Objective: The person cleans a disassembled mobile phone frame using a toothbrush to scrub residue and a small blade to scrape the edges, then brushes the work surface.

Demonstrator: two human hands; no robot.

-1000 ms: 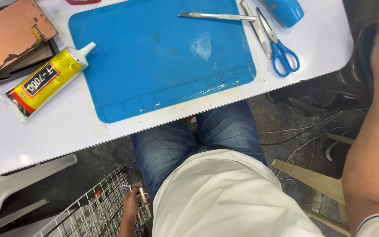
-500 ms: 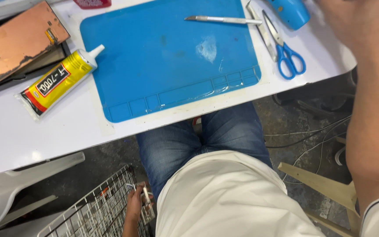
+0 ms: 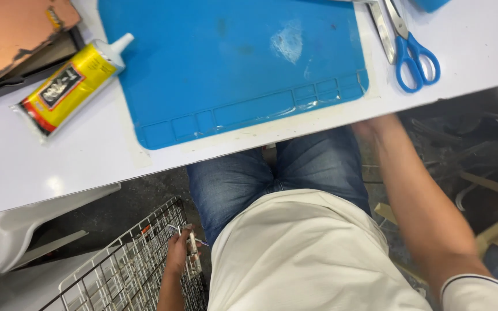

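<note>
My left hand (image 3: 176,253) hangs low beside my left thigh, at the rim of a white wire basket (image 3: 125,270). Its fingers are closed on a small thin metal tool (image 3: 192,249). My right forearm reaches forward along my right thigh, and my right hand (image 3: 369,124) goes under the front edge of the white table (image 3: 59,167). Most of that hand is hidden by the table, so its fingers cannot be made out. A blue work mat (image 3: 231,63) lies on the table above my knees.
A yellow glue tube (image 3: 70,86) lies left of the mat, beside a copper-coloured panel (image 3: 12,34). Blue-handled scissors (image 3: 413,55) and a flat metal tool (image 3: 381,31) lie at the mat's right. A white plastic chair (image 3: 7,242) stands at the left, and cables cover the floor at the right.
My right arm has dropped from above the table's right end to below its front edge. My left hand has stayed at the basket. The view has moved closer to the table.
</note>
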